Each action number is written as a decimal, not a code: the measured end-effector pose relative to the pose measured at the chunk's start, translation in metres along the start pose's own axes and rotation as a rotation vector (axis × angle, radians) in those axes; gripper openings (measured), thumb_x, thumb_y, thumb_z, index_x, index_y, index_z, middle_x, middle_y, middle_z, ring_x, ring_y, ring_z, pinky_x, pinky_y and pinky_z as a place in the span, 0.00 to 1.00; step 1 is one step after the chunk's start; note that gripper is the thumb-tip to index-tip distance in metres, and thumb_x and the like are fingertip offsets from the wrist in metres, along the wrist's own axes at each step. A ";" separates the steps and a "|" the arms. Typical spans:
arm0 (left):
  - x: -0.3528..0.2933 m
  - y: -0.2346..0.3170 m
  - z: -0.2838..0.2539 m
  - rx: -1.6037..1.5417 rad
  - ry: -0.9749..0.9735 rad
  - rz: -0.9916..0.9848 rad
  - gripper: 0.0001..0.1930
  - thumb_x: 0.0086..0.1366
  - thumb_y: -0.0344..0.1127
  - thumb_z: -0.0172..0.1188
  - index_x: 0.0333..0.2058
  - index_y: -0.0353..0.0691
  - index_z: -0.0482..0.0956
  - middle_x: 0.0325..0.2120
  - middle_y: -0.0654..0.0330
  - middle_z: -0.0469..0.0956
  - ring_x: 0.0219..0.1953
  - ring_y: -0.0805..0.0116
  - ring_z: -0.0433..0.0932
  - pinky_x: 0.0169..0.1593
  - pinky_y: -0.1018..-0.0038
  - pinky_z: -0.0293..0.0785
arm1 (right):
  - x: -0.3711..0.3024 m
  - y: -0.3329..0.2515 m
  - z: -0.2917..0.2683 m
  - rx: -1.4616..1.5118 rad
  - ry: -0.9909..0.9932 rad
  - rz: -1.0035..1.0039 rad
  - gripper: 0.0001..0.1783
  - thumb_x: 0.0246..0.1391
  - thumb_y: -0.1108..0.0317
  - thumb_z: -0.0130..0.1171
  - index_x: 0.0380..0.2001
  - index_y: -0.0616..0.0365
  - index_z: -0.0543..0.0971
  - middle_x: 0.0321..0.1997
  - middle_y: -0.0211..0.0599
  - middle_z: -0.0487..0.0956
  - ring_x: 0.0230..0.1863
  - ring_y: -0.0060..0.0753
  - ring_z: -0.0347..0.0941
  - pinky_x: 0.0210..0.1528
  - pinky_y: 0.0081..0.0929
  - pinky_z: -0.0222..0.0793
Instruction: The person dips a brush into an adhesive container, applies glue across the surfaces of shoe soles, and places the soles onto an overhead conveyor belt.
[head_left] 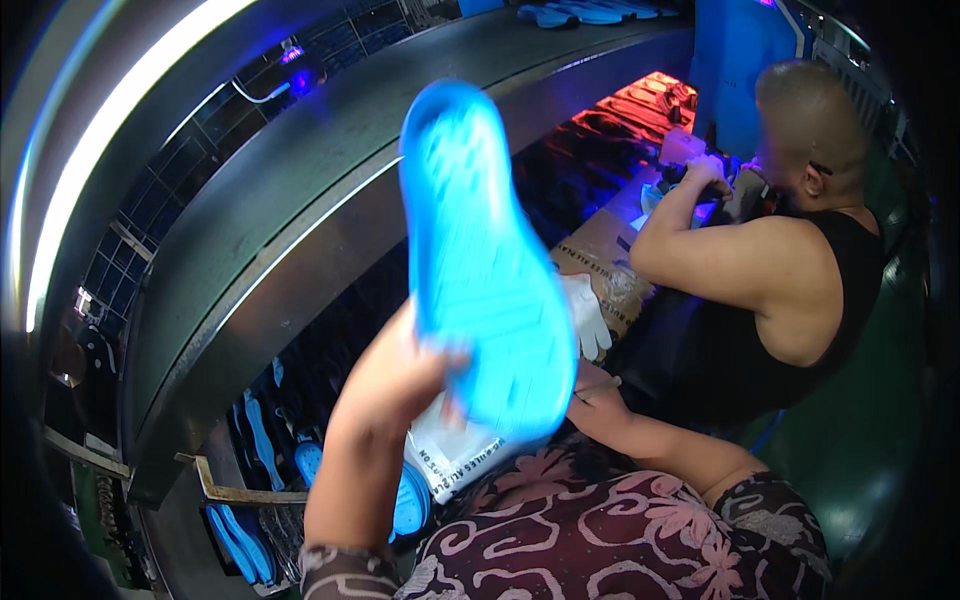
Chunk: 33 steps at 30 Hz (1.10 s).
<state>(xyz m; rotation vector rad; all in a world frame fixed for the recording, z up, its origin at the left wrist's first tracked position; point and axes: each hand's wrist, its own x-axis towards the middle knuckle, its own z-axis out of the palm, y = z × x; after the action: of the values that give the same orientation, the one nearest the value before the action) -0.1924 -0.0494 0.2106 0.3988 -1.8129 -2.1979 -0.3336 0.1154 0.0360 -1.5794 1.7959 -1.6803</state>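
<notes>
A bright blue shoe sole is held up in front of me, its toe end raised and leaning left. My left hand grips its lower left edge, with the fingers around it slightly blurred. Just beside the sole's lower right edge is my right hand. Its fingers are mostly hidden behind the sole, so I cannot tell whether they touch it. A white glove lies on a cardboard box right behind the sole.
A dark conveyor belt curves along the left and far side, with several blue soles at its far end. More blue soles rest below at lower left, near a white printed bag. A co-worker works close on my right.
</notes>
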 end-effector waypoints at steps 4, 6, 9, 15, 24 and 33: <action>0.140 0.061 -0.011 -0.544 0.214 0.174 0.22 0.59 0.35 0.61 0.48 0.31 0.67 0.33 0.50 0.77 0.34 0.61 0.78 0.40 0.76 0.77 | 0.003 -0.011 -0.001 0.101 -0.021 0.034 0.13 0.53 0.69 0.55 0.16 0.59 0.79 0.17 0.37 0.76 0.22 0.38 0.71 0.30 0.33 0.64; 0.168 0.069 0.013 -0.474 0.241 0.274 0.22 0.63 0.36 0.57 0.47 0.22 0.65 0.43 0.41 0.74 0.40 0.58 0.79 0.42 0.78 0.79 | 0.004 -0.002 -0.010 0.065 -0.002 0.034 0.13 0.53 0.70 0.55 0.16 0.59 0.79 0.16 0.38 0.76 0.21 0.38 0.71 0.30 0.31 0.65; 0.148 0.054 0.047 -0.513 0.109 0.255 0.22 0.63 0.39 0.56 0.51 0.32 0.66 0.42 0.43 0.76 0.39 0.58 0.79 0.44 0.74 0.77 | -0.002 0.006 -0.017 0.188 0.037 0.241 0.14 0.54 0.68 0.55 0.17 0.60 0.79 0.15 0.36 0.74 0.21 0.33 0.70 0.29 0.29 0.64; 0.018 -0.084 -0.030 0.035 0.185 0.054 0.31 0.60 0.46 0.58 0.57 0.37 0.62 0.36 0.52 0.78 0.38 0.63 0.78 0.42 0.72 0.75 | -0.013 0.023 -0.022 0.188 0.032 0.259 0.16 0.57 0.65 0.52 0.20 0.61 0.80 0.15 0.34 0.74 0.20 0.28 0.69 0.26 0.26 0.64; -0.245 -0.218 -0.127 1.316 0.944 -0.661 0.26 0.49 0.39 0.62 0.49 0.37 0.72 0.36 0.46 0.78 0.38 0.52 0.78 0.42 0.63 0.74 | -0.016 0.015 0.025 0.328 -0.130 0.396 0.17 0.59 0.62 0.52 0.22 0.61 0.80 0.18 0.33 0.75 0.22 0.23 0.68 0.27 0.23 0.64; -0.245 -0.254 -0.145 1.201 0.964 -0.829 0.24 0.54 0.44 0.55 0.43 0.31 0.70 0.32 0.40 0.78 0.36 0.47 0.79 0.42 0.58 0.73 | -0.015 0.013 0.044 0.262 -0.112 0.438 0.18 0.59 0.62 0.52 0.21 0.61 0.80 0.17 0.27 0.74 0.20 0.16 0.64 0.25 0.16 0.61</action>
<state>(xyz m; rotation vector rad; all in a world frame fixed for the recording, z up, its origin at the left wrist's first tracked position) 0.0820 -0.0435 -0.0546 2.2131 -2.1783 -0.4602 -0.3014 0.0986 0.0043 -1.0558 1.6357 -1.5098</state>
